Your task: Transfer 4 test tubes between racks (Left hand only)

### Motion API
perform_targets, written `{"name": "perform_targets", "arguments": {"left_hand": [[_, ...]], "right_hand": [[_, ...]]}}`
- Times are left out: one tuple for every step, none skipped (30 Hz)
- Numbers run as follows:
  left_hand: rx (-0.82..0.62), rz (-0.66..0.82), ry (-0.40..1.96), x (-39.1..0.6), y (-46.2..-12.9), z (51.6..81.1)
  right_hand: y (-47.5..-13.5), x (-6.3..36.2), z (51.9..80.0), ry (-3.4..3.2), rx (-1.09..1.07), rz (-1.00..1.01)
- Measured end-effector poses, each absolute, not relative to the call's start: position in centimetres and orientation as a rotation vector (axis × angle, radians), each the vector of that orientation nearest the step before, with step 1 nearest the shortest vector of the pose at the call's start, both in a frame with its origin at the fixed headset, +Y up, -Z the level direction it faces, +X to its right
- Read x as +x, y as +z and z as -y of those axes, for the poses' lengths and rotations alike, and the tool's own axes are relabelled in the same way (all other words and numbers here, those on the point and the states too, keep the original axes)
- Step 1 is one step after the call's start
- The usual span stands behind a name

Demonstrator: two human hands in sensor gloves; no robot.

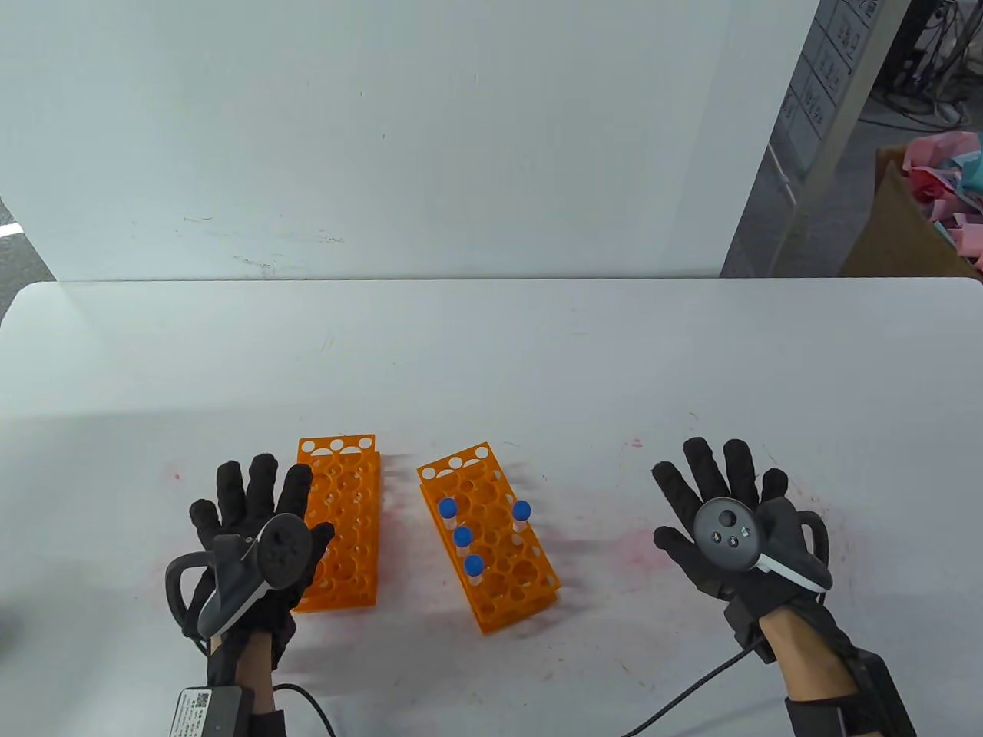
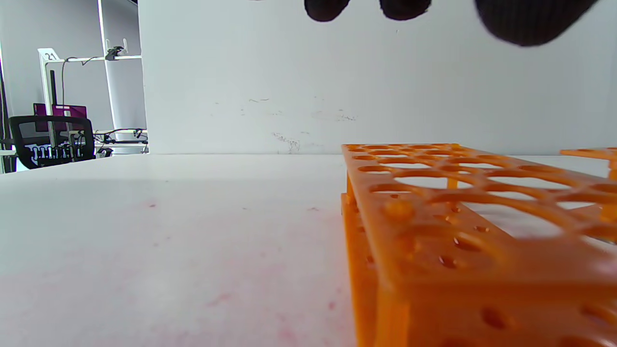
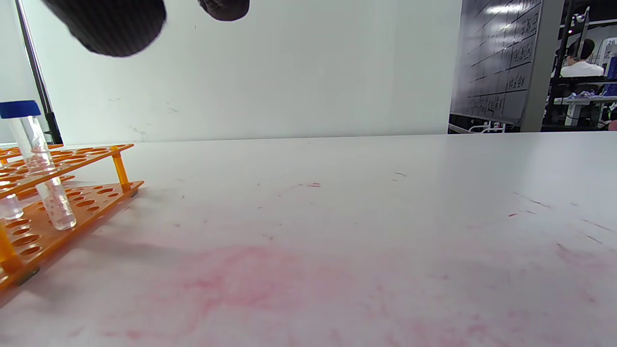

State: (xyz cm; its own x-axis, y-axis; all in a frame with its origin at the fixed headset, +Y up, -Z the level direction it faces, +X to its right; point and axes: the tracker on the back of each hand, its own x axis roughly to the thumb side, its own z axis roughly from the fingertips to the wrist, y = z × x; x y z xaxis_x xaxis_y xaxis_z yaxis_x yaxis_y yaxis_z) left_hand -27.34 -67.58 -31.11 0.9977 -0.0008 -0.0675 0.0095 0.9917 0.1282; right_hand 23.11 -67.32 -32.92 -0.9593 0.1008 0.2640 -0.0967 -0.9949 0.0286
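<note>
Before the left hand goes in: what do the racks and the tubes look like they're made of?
Both the left rack and the right rack look like moulded orange plastic, matte, with round holes throughout. The tubes have clear walls, glass or clear plastic, I can't tell which, with opaque blue caps, probably plastic.

— Where do the cameras sit?
— One looks down over my table (image 1: pixel 491 361); my wrist cameras skim its surface, facing the white wall (image 2: pixel 337 82).
— Shared ground?
— The tube-holding rack (image 1: pixel 491 537), lower centre overhead, lower left in my right wrist view.
</note>
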Motion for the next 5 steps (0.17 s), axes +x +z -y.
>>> {"name": "perform_targets", "arguments": {"left_hand": [[0.122,-0.066,-0.004,-27.38,-31.14,67.59],[0.115,-0.064,-0.002,-27.33,-31.16,67.61],[0.111,-0.061,-0.004,-27.20,-31.14,67.59],[0.106,-0.057,-0.007,-27.10,-31.20,67.67],[0.095,-0.052,-0.008,-26.97,-31.27,67.76]], "right_hand": [[-32.92,23.06,67.36,3.020,0.411,-0.028],[-32.93,23.05,67.38,3.020,0.412,-0.029],[-32.93,23.04,67.42,3.019,0.412,-0.034],[-32.93,23.04,67.43,3.017,0.410,-0.040],[-32.90,23.04,67.41,3.015,0.409,-0.042]]}}
